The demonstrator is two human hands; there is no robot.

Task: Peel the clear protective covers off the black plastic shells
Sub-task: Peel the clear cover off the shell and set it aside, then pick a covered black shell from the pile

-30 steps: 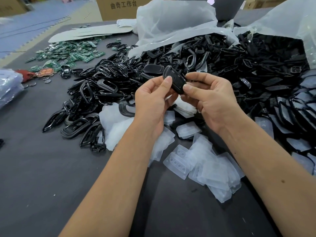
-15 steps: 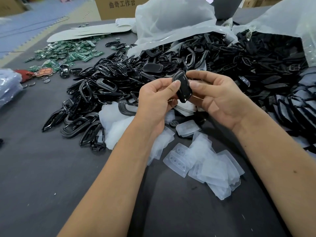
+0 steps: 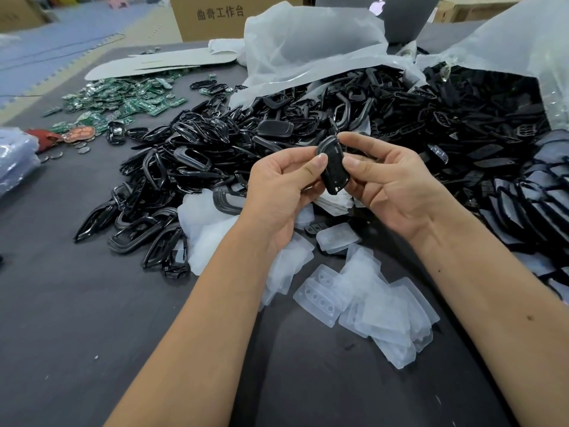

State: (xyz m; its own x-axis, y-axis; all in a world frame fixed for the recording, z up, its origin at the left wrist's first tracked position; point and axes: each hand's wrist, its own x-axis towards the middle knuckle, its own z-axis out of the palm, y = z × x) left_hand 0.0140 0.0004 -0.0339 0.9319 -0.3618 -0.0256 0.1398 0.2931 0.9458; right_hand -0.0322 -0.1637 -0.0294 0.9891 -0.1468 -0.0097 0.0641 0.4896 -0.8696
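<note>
Both hands hold one glossy black plastic shell (image 3: 334,166) upright above the table. My left hand (image 3: 281,192) pinches its left edge with thumb and forefinger. My right hand (image 3: 391,183) grips its right side, thumb on the face and forefinger over the top. Whether a clear cover is on it I cannot tell. Below my hands lies a heap of peeled clear covers (image 3: 378,306). A big pile of black shells and frames (image 3: 215,149) spreads behind.
More black parts spill from a torn plastic bag (image 3: 508,57) at the right. Green circuit boards (image 3: 123,100) lie at the far left, a cardboard box (image 3: 221,16) and a grey laptop (image 3: 400,13) at the back. Dark table surface (image 3: 77,318) lies near me.
The shell has turned from lying slanted to standing more upright between my fingers, and both hands have shifted slightly right and down with it.
</note>
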